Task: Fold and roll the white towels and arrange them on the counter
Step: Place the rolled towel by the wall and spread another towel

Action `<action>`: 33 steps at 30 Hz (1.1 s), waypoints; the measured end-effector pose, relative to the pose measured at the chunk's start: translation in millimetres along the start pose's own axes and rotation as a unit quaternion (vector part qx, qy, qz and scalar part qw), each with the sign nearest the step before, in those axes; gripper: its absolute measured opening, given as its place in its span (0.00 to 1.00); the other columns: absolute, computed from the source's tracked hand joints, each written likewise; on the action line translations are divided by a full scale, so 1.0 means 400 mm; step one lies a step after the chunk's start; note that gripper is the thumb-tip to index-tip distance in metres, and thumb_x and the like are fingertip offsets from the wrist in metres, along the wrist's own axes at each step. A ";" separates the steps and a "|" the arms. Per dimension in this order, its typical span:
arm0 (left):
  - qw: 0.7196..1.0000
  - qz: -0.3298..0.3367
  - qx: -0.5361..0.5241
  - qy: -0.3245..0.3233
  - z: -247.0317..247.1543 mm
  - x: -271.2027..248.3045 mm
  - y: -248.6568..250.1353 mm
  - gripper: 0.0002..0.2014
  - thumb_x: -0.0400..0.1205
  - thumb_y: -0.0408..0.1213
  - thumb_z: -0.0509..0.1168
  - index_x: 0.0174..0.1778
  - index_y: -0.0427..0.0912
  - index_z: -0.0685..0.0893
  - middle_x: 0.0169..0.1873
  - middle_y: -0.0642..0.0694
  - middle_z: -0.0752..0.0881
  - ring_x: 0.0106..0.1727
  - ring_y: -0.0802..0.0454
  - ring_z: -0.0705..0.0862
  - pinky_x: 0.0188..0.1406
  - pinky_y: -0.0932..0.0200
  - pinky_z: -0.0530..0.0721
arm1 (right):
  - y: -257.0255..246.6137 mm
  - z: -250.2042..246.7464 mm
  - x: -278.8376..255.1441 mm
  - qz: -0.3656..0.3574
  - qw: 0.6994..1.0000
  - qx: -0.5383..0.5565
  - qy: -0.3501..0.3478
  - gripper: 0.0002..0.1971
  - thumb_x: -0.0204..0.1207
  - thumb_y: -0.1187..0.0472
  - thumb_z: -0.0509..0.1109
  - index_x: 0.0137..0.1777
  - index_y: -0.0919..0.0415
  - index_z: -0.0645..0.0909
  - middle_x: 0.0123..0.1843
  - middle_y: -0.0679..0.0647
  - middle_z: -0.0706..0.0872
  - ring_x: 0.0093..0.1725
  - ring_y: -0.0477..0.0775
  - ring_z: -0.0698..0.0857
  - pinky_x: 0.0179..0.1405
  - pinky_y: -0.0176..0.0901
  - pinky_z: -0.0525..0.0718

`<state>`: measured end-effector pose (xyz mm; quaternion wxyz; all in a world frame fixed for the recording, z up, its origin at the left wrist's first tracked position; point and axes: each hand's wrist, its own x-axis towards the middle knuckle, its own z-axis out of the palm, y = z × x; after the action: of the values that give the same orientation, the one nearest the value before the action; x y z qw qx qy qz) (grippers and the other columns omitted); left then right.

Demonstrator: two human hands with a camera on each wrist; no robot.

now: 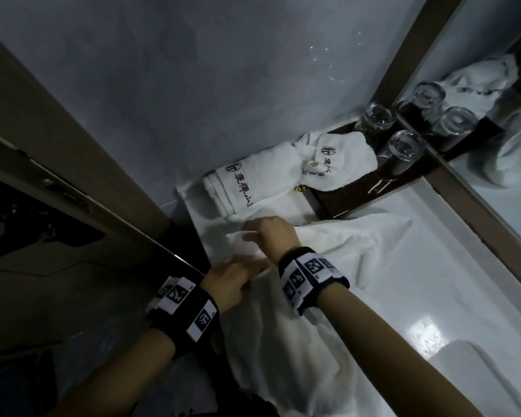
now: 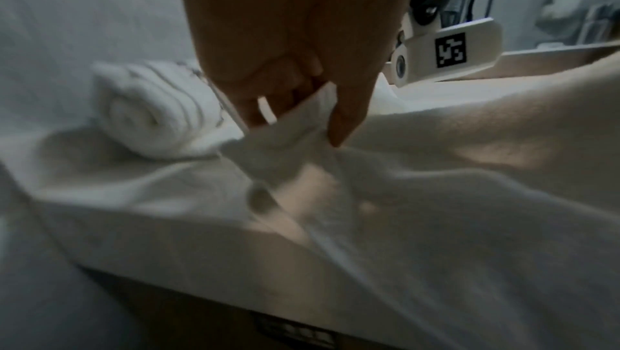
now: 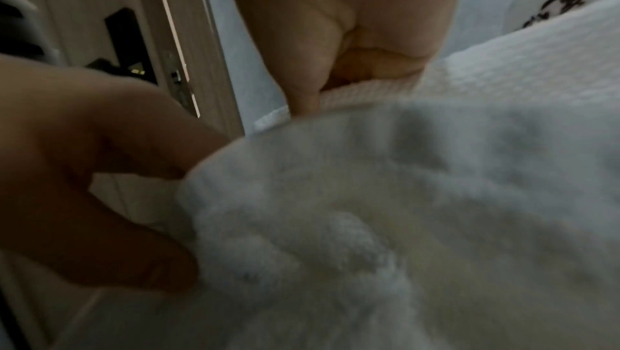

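Observation:
A loose white towel lies spread over the counter and hangs off its near edge. My left hand pinches a bunched fold of the towel between thumb and fingers. Just beyond it, my right hand grips the hemmed edge of the towel with curled fingers. A rolled white towel with an embroidered logo lies at the back left of the counter, shown end-on in the left wrist view. A second logo towel lies bunched on a dark tray.
The dark tray at the back holds upturned glasses. A framed mirror runs along the right. The white counter stretches right, with a basin rim near. A door and its frame stand left.

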<state>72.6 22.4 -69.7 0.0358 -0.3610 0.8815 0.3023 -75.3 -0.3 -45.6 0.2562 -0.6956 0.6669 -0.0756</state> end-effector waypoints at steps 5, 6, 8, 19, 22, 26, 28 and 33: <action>0.980 -0.080 -0.059 0.173 -0.137 -0.015 -0.043 0.04 0.75 0.33 0.69 0.41 0.36 0.87 0.37 0.35 0.88 0.39 0.41 0.86 0.39 0.56 0.81 | 0.022 -0.058 -0.009 0.021 0.975 0.194 0.107 0.09 0.77 0.54 0.69 0.38 0.57 0.81 0.33 0.56 0.83 0.39 0.57 0.80 0.40 0.49 0.75; 0.968 -0.116 -0.146 0.167 -0.146 -0.017 -0.048 0.05 0.76 0.32 0.70 0.40 0.33 0.87 0.36 0.34 0.87 0.39 0.42 0.85 0.39 0.57 0.80 | 0.025 -0.072 -0.011 0.024 0.967 0.222 0.121 0.10 0.76 0.54 0.70 0.35 0.55 0.80 0.29 0.52 0.79 0.34 0.54 0.77 0.37 0.48 0.73; 0.924 -0.146 -0.282 0.212 -0.154 -0.016 -0.041 0.04 0.73 0.29 0.73 0.39 0.32 0.86 0.31 0.38 0.86 0.33 0.51 0.82 0.34 0.65 0.78 | 0.027 -0.093 -0.012 0.027 0.950 0.271 0.153 0.14 0.75 0.54 0.71 0.28 0.46 0.77 0.22 0.45 0.73 0.27 0.43 0.72 0.31 0.40 0.68; 0.887 -0.062 -0.307 0.338 -0.177 0.031 0.063 0.09 0.72 0.29 0.73 0.44 0.42 0.84 0.34 0.56 0.84 0.37 0.68 0.82 0.40 0.78 0.79 | 0.013 -0.098 -0.073 0.023 0.902 0.421 0.094 0.08 0.76 0.58 0.70 0.47 0.60 0.88 0.35 0.48 0.85 0.34 0.36 0.78 0.37 0.26 0.74; 0.900 -0.034 -0.219 0.374 -0.178 0.027 0.057 0.05 0.70 0.31 0.75 0.39 0.40 0.86 0.38 0.50 0.82 0.40 0.61 0.80 0.43 0.77 0.77 | 0.014 -0.099 -0.090 0.024 0.891 0.449 0.063 0.07 0.77 0.60 0.69 0.47 0.62 0.87 0.40 0.57 0.87 0.42 0.42 0.80 0.47 0.32 0.75; 0.896 0.022 -0.314 0.313 -0.187 0.024 0.062 0.11 0.70 0.25 0.73 0.38 0.47 0.85 0.49 0.51 0.81 0.50 0.66 0.81 0.50 0.74 0.80 | 0.019 -0.103 -0.104 0.005 0.880 0.472 0.050 0.09 0.78 0.64 0.68 0.51 0.69 0.85 0.45 0.65 0.87 0.46 0.44 0.81 0.51 0.33 0.76; 0.890 0.013 -0.371 0.264 -0.187 0.023 0.061 0.17 0.73 0.26 0.71 0.37 0.59 0.82 0.38 0.57 0.85 0.42 0.68 0.83 0.45 0.73 0.80 | 0.023 -0.106 -0.108 -0.002 0.893 0.449 0.041 0.08 0.78 0.60 0.67 0.51 0.61 0.86 0.44 0.55 0.88 0.46 0.41 0.81 0.52 0.34 0.76; 0.860 -0.015 -0.391 0.328 -0.196 0.030 0.034 0.16 0.75 0.26 0.69 0.37 0.56 0.77 0.33 0.55 0.82 0.34 0.72 0.81 0.39 0.79 0.77 | 0.065 -0.082 -0.142 0.014 0.951 0.229 0.210 0.27 0.64 0.43 0.78 0.57 0.57 0.76 0.56 0.51 0.77 0.56 0.48 0.74 0.54 0.38 0.70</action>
<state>67.1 -21.3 -2.2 -0.3951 -0.4365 0.6464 0.4853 -118.6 46.9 -15.8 0.2640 -0.5772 0.6803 -0.3666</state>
